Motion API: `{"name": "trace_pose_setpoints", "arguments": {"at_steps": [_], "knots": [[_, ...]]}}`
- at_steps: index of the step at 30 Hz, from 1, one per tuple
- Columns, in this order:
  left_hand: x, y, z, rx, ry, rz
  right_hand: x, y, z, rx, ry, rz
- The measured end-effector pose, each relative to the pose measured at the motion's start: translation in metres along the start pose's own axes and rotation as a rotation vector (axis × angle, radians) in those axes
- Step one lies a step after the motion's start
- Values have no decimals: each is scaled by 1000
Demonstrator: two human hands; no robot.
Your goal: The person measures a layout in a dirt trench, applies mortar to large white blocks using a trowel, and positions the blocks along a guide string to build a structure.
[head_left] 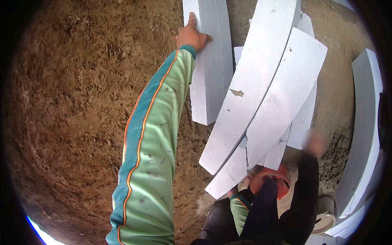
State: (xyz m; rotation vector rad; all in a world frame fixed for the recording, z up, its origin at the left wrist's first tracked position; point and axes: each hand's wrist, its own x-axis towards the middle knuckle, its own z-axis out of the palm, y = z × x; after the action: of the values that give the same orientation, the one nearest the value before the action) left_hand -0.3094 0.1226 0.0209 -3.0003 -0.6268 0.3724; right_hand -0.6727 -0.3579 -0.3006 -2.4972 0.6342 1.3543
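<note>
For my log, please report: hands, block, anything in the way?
Left hand on left white block. Right hand mostly hidden. Long blocks obstruct view there, orange bucket beside.

1. Earth (77, 106): brown, rough and crumbly in texture, taking up the left side.
2. Ground (338, 92): smoother, grey-brown, at upper right.
3. Soil patch (338, 149): darker and coarse, just beside the right-edge block.
4. Right-edge block (364, 122): white, long, bent by the lens.
5. Container (326, 222): round, beige, near that block's lower end; contents cannot be told.
6. White piece (345, 3): top right, mostly cut off.
</note>
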Motion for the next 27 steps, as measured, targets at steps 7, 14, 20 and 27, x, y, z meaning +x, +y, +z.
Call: {"name": "trace_pose_setpoints", "arguments": {"at_steps": [7,14,20,27], "knots": [[16,16,24,47,-51,-56,5,-1,16,-67,200,-71],[21,36,37,90,-94,-137,9,3,7,-47,131,-49],[26,41,48,158,-119,-141,-11,-13,-19,65,74,-14],[33,38,66,222,-136,-109,-11,-19,-21,-6,114,21]]}}
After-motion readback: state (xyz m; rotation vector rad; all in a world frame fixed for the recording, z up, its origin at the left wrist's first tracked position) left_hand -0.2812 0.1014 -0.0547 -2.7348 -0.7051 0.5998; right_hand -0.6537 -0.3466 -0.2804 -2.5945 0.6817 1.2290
